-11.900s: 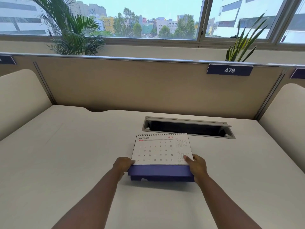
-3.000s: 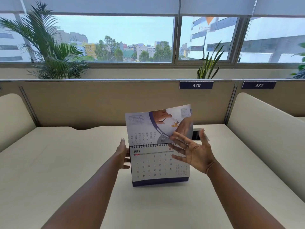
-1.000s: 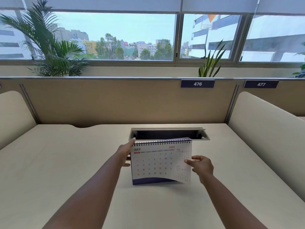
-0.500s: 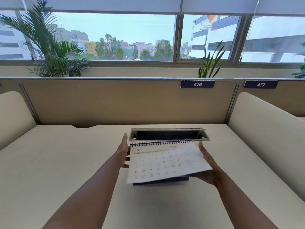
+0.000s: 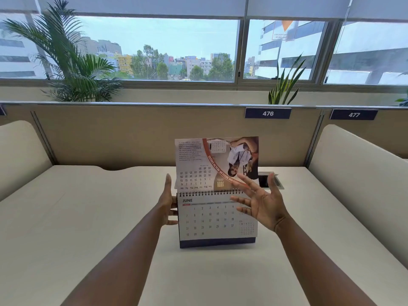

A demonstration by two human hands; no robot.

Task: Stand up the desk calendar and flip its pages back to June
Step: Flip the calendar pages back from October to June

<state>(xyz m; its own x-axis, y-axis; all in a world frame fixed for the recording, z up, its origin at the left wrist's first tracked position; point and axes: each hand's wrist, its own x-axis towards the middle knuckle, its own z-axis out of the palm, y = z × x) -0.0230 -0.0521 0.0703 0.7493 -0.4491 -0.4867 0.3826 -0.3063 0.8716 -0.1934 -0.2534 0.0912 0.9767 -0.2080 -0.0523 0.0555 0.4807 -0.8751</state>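
Note:
The desk calendar (image 5: 212, 221) stands upright on its blue base on the cream desk (image 5: 88, 228), front face showing JUNE. One page (image 5: 205, 164) stands straight up above the spiral binding, its back printed upside down with a photo and a small June grid. My left hand (image 5: 167, 206) grips the calendar's left edge by the spiral. My right hand (image 5: 260, 204) is spread in front of the upper right corner, fingertips against the raised page, holding nothing.
A metal cable slot (image 5: 270, 181) is sunk in the desk behind the calendar. A beige partition (image 5: 132, 135) with plates 476 and 477 closes the back; padded side panels (image 5: 357, 177) flank the desk. Plants stand beyond on the sill.
The July page, half lifted by my right hand a moment ago, now stands vertical above the binding and June shows in front. My left hand stays on the left edge.

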